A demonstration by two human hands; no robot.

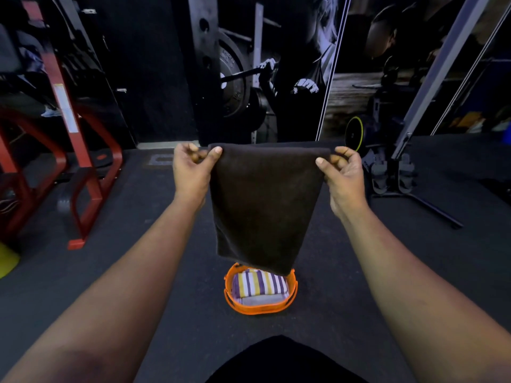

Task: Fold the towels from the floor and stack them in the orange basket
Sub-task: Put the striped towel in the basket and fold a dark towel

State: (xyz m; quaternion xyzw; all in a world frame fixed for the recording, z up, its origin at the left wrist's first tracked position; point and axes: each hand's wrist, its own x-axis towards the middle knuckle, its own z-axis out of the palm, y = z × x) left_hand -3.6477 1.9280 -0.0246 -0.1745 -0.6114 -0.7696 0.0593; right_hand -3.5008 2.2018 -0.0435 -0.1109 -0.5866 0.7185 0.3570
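A dark brown towel [265,205] hangs folded in front of me, held up by its top edge. My left hand [192,172] pinches the top left corner and my right hand [344,175] pinches the top right corner. Directly below the towel's lower edge, the orange basket [260,308] stands on the dark floor. Inside it lies a folded towel with purple, yellow and white stripes [260,284]. The hanging towel hides the basket's far rim.
A red metal gym frame [80,167] stands on the floor at the left, with a yellow object [7,261] at the far left edge. A black machine base with a yellow-rimmed weight plate [356,134] stands at the right. A wall poster lies ahead.
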